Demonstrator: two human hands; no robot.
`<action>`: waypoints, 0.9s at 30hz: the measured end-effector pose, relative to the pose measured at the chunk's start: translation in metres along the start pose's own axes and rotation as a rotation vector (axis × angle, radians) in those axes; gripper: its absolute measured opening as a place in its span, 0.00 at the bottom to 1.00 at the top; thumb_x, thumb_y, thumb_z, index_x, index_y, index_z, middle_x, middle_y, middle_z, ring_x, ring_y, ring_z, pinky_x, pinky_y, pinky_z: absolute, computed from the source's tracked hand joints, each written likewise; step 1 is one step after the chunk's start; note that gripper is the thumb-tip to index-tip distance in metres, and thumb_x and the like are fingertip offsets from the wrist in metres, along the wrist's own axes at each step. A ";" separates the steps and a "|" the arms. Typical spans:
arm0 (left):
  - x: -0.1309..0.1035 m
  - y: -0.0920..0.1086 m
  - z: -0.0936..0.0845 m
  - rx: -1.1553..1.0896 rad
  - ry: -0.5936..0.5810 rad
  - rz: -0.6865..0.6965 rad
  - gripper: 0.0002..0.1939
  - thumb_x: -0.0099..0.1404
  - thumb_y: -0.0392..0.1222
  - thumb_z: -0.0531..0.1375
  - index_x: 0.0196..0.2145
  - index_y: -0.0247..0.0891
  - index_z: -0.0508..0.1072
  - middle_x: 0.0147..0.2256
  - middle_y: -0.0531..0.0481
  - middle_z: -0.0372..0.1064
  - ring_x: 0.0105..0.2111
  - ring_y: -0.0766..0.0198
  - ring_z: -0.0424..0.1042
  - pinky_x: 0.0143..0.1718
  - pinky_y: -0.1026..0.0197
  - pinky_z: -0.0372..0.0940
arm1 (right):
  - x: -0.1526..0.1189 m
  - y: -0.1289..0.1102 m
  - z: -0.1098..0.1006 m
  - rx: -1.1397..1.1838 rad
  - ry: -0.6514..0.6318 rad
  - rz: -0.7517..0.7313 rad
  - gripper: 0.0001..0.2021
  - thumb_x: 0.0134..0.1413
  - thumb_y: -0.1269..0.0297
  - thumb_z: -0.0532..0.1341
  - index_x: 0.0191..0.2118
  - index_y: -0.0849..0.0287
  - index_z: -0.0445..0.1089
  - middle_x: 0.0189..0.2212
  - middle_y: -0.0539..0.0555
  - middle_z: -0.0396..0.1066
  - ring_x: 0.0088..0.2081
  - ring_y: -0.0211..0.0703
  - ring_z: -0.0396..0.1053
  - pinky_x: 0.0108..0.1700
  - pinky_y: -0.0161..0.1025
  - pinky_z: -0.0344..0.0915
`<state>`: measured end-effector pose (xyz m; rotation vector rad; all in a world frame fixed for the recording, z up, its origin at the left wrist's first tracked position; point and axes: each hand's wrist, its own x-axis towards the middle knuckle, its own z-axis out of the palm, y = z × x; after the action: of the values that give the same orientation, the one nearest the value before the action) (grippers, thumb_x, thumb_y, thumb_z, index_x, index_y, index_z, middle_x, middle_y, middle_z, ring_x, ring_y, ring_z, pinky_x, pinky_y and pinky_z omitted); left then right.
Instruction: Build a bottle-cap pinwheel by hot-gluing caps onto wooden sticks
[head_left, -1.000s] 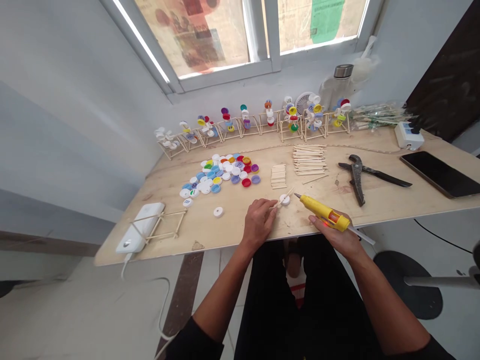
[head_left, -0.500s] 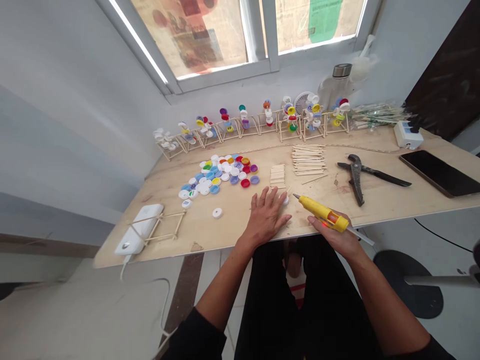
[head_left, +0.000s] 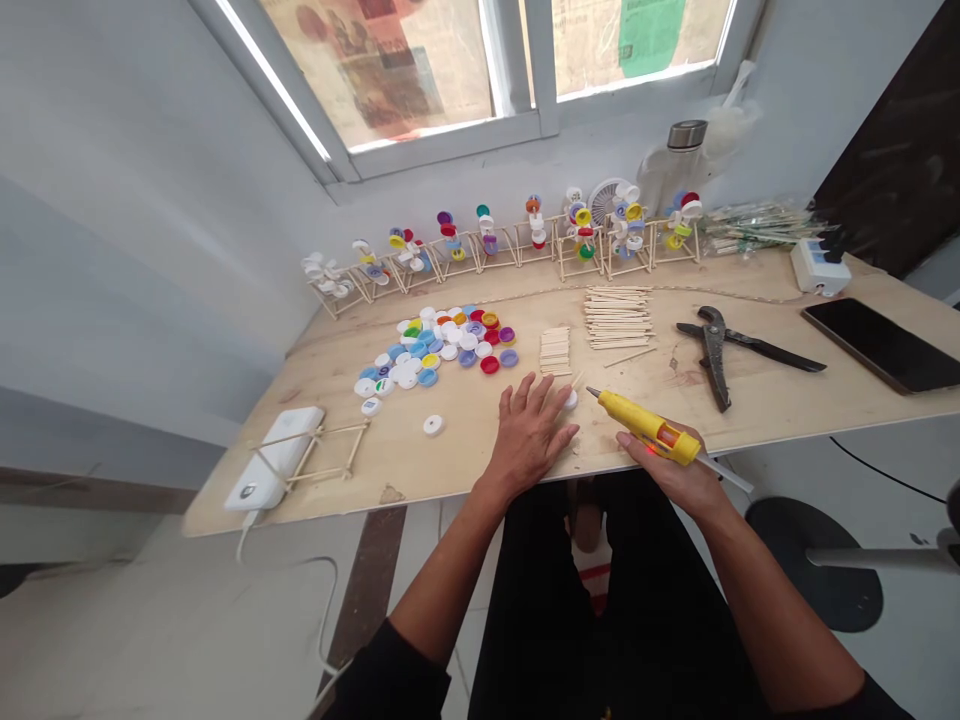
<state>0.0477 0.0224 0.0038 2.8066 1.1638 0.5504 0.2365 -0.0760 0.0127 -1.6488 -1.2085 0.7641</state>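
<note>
My right hand is wrapped round a yellow hot glue gun with a lit red light and a white glue stick out of its back. The nozzle points left, close to a white bottle cap that is partly hidden by my left hand. That hand lies palm down on the table with its fingers spread. A short stick shows just beyond the cap. Past my left fingertips lies a small stack of short sticks, and a larger pile of longer sticks is behind it.
Loose coloured bottle caps lie left of centre, with a single white cap nearer me. A stick frame leans over a white power bank. Pliers and a phone are at right. Stick-and-cap models line the back.
My left hand has shifted very slightly, so a little more of the white cap and the short stick shows. The glue gun stays nearly in place.
</note>
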 end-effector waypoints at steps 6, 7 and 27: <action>0.000 0.001 -0.001 0.017 -0.022 -0.001 0.24 0.65 0.50 0.52 0.57 0.45 0.62 0.60 0.44 0.57 0.62 0.47 0.48 0.58 0.43 0.44 | 0.000 -0.001 -0.001 0.006 -0.006 0.008 0.13 0.47 0.54 0.62 0.25 0.59 0.66 0.22 0.49 0.66 0.25 0.38 0.63 0.27 0.34 0.60; 0.000 0.001 -0.001 0.021 -0.018 0.002 0.23 0.65 0.50 0.52 0.57 0.44 0.62 0.60 0.43 0.57 0.62 0.47 0.48 0.58 0.43 0.44 | 0.000 0.000 -0.001 0.006 -0.010 0.004 0.13 0.48 0.54 0.62 0.25 0.59 0.66 0.22 0.49 0.66 0.25 0.37 0.63 0.27 0.34 0.60; 0.000 0.001 0.002 0.081 0.010 0.004 0.23 0.65 0.51 0.52 0.56 0.47 0.64 0.59 0.45 0.59 0.61 0.47 0.49 0.58 0.43 0.46 | 0.000 -0.001 0.000 -0.035 0.025 0.027 0.13 0.47 0.53 0.63 0.26 0.58 0.67 0.22 0.49 0.68 0.26 0.38 0.65 0.28 0.34 0.61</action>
<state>0.0485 0.0218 0.0020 2.8772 1.2097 0.5301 0.2361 -0.0756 0.0131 -1.7015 -1.1898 0.7414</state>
